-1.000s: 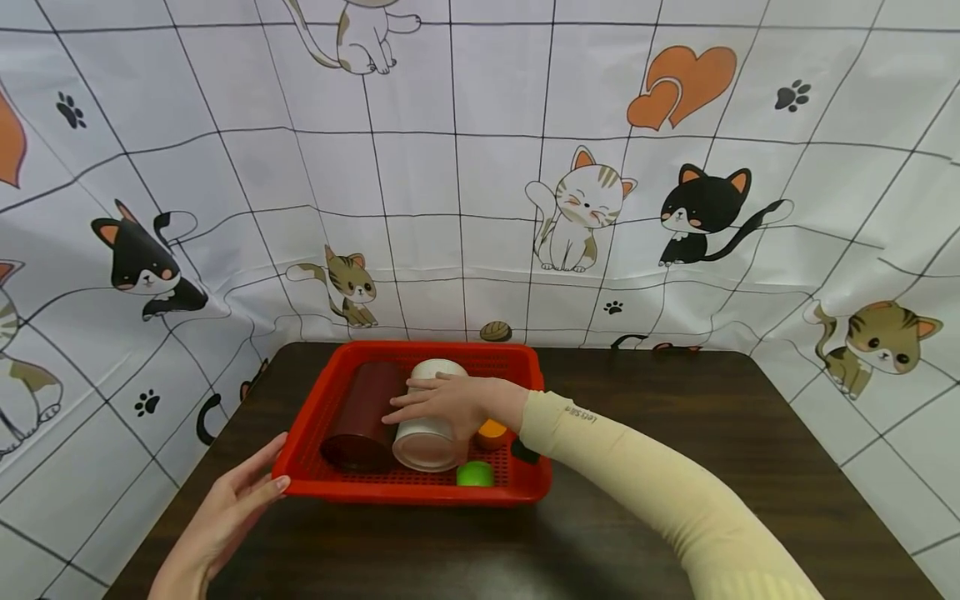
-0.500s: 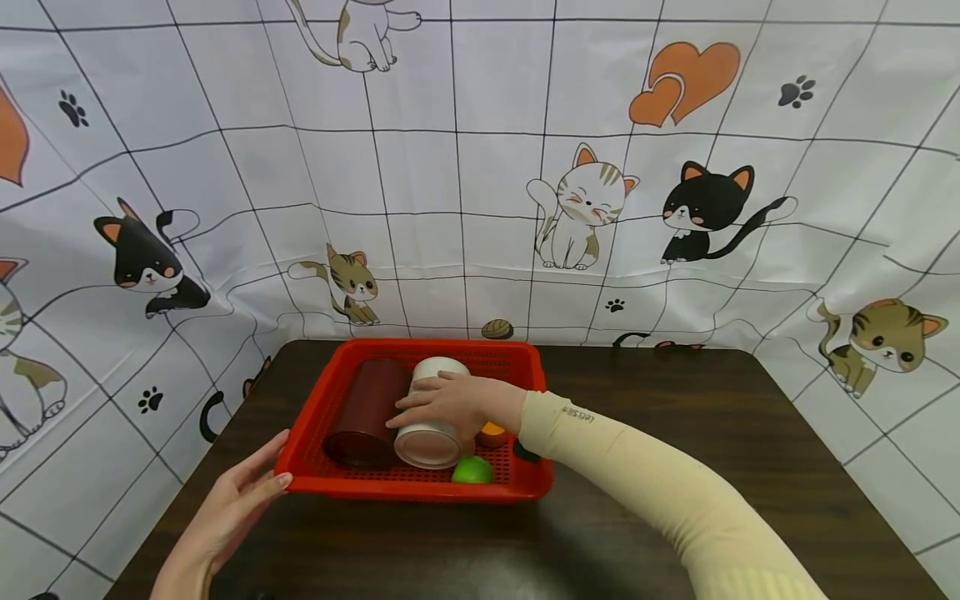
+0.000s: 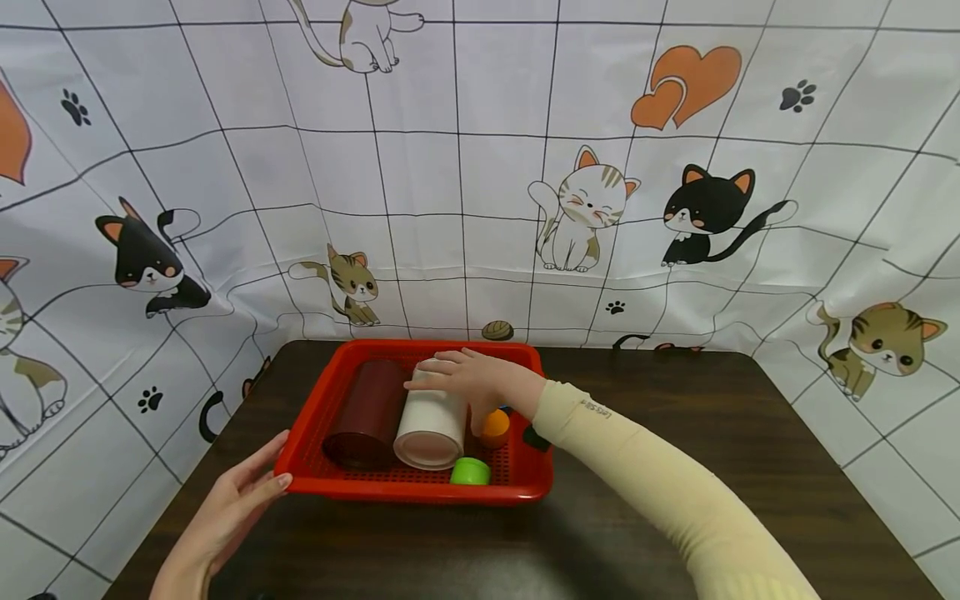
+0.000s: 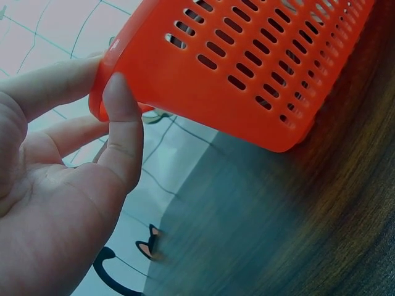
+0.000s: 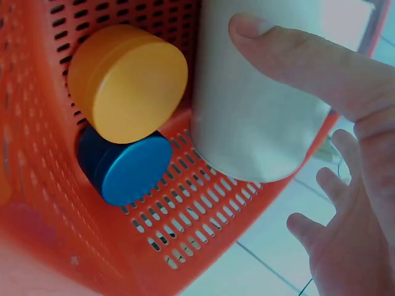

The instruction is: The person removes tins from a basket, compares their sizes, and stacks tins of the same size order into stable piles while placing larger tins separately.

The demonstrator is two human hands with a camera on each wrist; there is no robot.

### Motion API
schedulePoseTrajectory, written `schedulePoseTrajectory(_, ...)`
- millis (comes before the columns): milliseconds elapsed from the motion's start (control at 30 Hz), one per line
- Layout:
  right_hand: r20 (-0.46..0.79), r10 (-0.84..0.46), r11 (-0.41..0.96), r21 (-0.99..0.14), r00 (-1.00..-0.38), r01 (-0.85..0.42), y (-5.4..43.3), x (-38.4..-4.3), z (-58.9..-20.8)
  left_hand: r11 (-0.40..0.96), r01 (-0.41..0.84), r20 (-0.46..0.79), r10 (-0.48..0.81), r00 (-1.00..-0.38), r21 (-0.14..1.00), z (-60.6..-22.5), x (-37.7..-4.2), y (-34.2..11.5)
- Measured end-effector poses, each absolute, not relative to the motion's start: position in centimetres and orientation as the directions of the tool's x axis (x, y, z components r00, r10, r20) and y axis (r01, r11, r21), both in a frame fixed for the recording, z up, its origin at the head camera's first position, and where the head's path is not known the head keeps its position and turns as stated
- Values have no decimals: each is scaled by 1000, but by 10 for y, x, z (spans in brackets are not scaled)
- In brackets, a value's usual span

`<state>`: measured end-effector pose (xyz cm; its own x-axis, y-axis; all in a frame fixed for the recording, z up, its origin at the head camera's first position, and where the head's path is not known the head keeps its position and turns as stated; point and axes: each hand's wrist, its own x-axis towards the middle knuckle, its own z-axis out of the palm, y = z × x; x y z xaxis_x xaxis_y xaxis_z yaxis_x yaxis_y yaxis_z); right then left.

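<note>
Left hand [image 3: 231, 504] pinches the red basket [image 3: 412, 492] at eight o'clock, right hand [image 3: 483, 385] loose, fingers splayed over the white canister [image 3: 431, 425] from two o'clock!

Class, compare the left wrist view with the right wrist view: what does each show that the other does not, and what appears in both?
Only the left wrist view shows the left hand, pinching the rim of the perforated red plastic basket, and the dark wood-grain table.

Only the right wrist view shows the short orange-yellow cylinder, the short blue cylinder, the larger white cylinder and the right hand.

Both share the basket and the white grid-lined sheet behind it.
</note>
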<state>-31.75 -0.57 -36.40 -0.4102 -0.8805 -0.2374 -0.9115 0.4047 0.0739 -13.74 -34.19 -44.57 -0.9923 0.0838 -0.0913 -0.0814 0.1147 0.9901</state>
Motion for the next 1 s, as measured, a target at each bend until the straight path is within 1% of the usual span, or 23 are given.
schedulePoseTrajectory(167, -184, -859, 492, -35, -478, -870, 3, -323, -362, 110, -81, -90, 85, -992, 991, -446, -137, -342)
schedulePoseTrajectory(233, -155, -848, 525, -103, -507, -845, 7, -324, -362, 117, -87, -97, 80, -992, 989, -446, -137, -342)
schedulePoseTrajectory(400, -94, -783, 614, -269, -615, -742, 19, -329, -362, 154, -115, -124, 55, -991, 981, -445, -138, -342)
schedulePoseTrajectory(500, -72, -750, 636, -351, -657, -687, 25, -330, -363, 172, -126, -136, 43, -990, 977, -444, -138, -341)
schedulePoseTrajectory(733, -48, -713, 630, -481, -699, -610, 35, -333, -374, 197, -141, -152, 40, -988, 970, -442, -138, -340)
schedulePoseTrajectory(833, -45, -699, 631, -508, -714, -586, 38, -333, -378, 190, -137, -147, 39, -988, 972, -442, -138, -340)
schedulePoseTrajectory(1000, -50, -688, 639, -516, -724, -571, 42, -337, -385, 161, -123, -131, 42, -990, 979, -444, -138, -341)
